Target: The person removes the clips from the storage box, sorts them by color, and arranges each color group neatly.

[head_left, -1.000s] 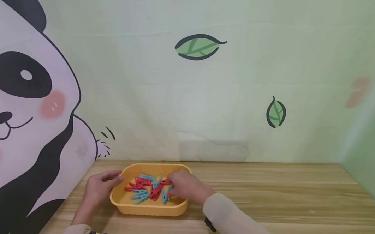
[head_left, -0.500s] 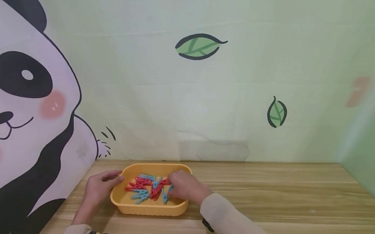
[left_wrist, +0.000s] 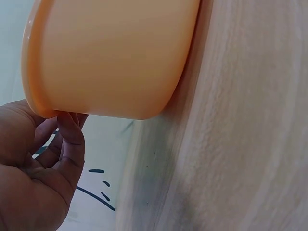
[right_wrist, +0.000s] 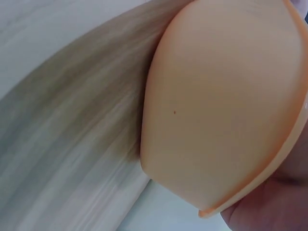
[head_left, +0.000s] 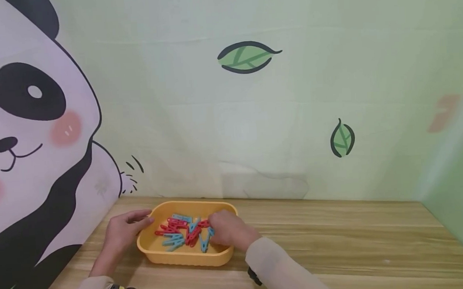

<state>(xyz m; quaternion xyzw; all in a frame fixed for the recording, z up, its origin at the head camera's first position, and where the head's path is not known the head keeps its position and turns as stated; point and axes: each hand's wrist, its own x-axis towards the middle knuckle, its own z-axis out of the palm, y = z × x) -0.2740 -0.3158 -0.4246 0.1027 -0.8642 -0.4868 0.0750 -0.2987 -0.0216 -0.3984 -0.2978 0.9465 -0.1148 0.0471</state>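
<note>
Left grip [head_left: 124,231] is curled on the rim at the bin's left end; my left wrist feed shows a bent finger up under the lip. Right grip [head_left: 229,227] reaches over the right end, down into the bin. Its fingertips are hidden on every feed, so I can't tell how wide they are or whether they have hold of anything.

Pegs: red pegs [head_left: 193,234] cross over each other mid-bin, blue pegs [head_left: 173,242] lie among them, and one blue peg [head_left: 203,245] is right beside the right grip's fingers. Touching or not, I can't confirm.

Progress, my read: early. Left side's done, bin held at the rim. No peg I can see is out of the bin; colours are mixed, the pile loose. Handling of the visible pegs is all left, bar whatever the right fingers hide.

Yellow bin [head_left: 186,259] sits upright near the surface's [head_left: 319,236] back edge, toward its back-left corner. Past the left edge I get a printed panda [head_left: 36,89]; behind the back edge, a wall with leaf prints [head_left: 246,58].
</note>
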